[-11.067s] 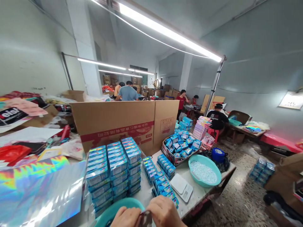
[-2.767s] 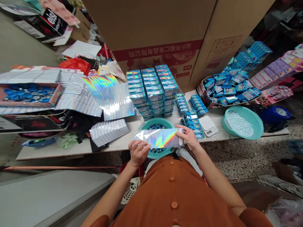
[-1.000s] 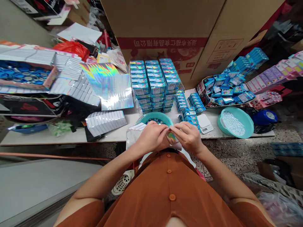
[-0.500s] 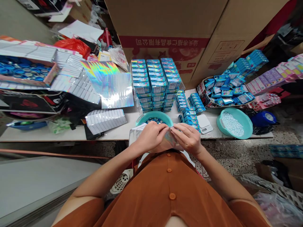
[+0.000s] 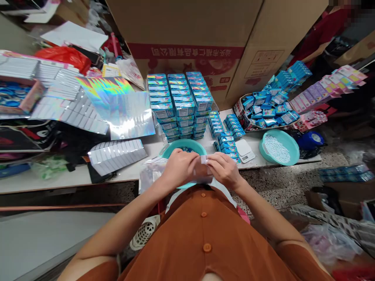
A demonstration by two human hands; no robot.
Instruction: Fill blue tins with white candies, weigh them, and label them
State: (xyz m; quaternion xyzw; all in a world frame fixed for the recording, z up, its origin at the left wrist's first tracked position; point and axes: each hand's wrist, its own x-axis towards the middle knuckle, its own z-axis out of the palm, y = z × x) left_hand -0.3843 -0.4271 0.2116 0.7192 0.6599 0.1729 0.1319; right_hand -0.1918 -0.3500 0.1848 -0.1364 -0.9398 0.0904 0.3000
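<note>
My left hand [image 5: 181, 166] and my right hand [image 5: 224, 168] meet in front of my waist, above the near side of a turquoise basin [image 5: 200, 147]. Between their pinched fingertips is a small white piece [image 5: 204, 159], with clear plastic hanging below it. Both hands have their fingers closed on this piece. Small blue and silver items lie in the basin, partly hidden behind my left hand. A clear plastic bag [image 5: 148, 177] hangs over the table edge left of my left hand.
Blue boxes [image 5: 184, 104] stand stacked behind the basin. Right of them are smaller blue tins [image 5: 228, 145], a white scale [image 5: 245, 150] and a basin of white pellets [image 5: 264, 150]. Silvery sheets [image 5: 117, 156] lie left. A large carton [image 5: 187, 27] stands behind.
The view has shifted, so the table items sit further left. The small white piece between my fingertips now shows more clearly, and my hands are slightly further apart.
</note>
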